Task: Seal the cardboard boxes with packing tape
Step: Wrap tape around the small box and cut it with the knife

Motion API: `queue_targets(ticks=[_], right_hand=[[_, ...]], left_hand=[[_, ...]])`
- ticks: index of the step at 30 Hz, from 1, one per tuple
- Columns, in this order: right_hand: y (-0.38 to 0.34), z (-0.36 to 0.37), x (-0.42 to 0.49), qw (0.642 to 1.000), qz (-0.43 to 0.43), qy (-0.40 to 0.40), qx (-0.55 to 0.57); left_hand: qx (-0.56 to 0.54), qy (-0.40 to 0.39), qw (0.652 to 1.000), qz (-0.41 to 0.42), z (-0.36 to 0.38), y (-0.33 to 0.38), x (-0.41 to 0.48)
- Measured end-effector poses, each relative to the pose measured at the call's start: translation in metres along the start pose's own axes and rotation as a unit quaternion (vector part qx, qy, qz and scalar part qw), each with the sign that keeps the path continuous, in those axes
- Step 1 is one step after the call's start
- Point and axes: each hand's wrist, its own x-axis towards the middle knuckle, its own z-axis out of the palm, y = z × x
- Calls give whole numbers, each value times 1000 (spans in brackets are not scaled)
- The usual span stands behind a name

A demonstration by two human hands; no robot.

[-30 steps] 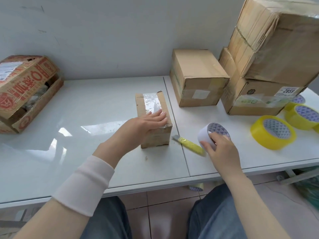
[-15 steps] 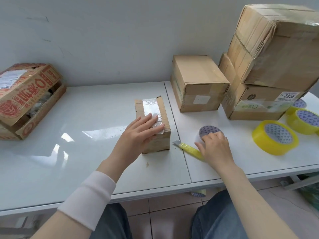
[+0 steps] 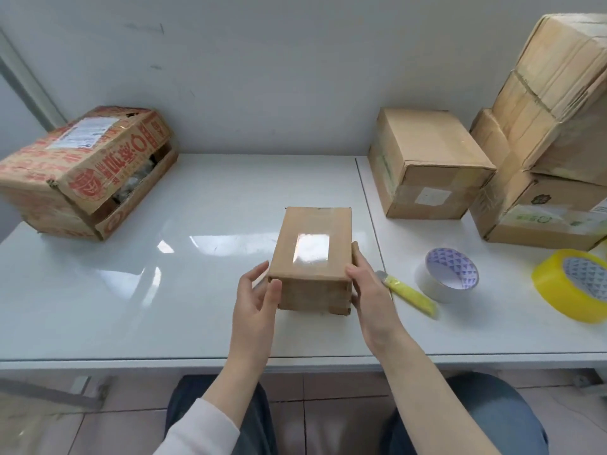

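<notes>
The fingers of the left hand and right hand clasp the small box between them, where the loose-looking flap beside the right fingers could spring open once released.

Single head view, looking forward and down at near table, close above hands.

Bright, even light fills the scene; pale reflections streak the glossy white table across its left half, and glare whitens the clear tape on the small brown cardboard box. Shadows are soft. Wide-angle distortion bows the stacked tan cardboard boxes at right.
</notes>
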Motion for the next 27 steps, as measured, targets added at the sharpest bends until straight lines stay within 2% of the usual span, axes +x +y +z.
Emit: queue_targets(ticks=[2,5,10,12,15,18,21,24,27], right_hand=[[8,0,-2,1000,5,9,-12],[17,3,-7,999,8,18,-30],[22,13,-16,999,0,23,-30],[20,15,-17,999,-5,18,-26],[9,16,-21,998,-45,4,-38],[-5,13,-18,993,-94,18,-67],[-9,12,-10,992,-86,50,-82],[-8,14,-7,999,-39,22,-30],[-7,12,-7,997,-46,17,-60]], left_hand=[[44,-26,998,-23,-4,0,-4],[112,-26,993,-10,0,3,-6],[89,-11,996,15,8,1,-12],[54,-5,998,17,9,-2,-11],[-55,12,998,-32,4,-7,-5],[-228,15,965,-127,-5,-13,3],[-286,-36,937,-197,-4,-13,3],[-237,-85,940,-230,-3,-17,-5],[-57,-111,970,-211,-13,-12,-8]])
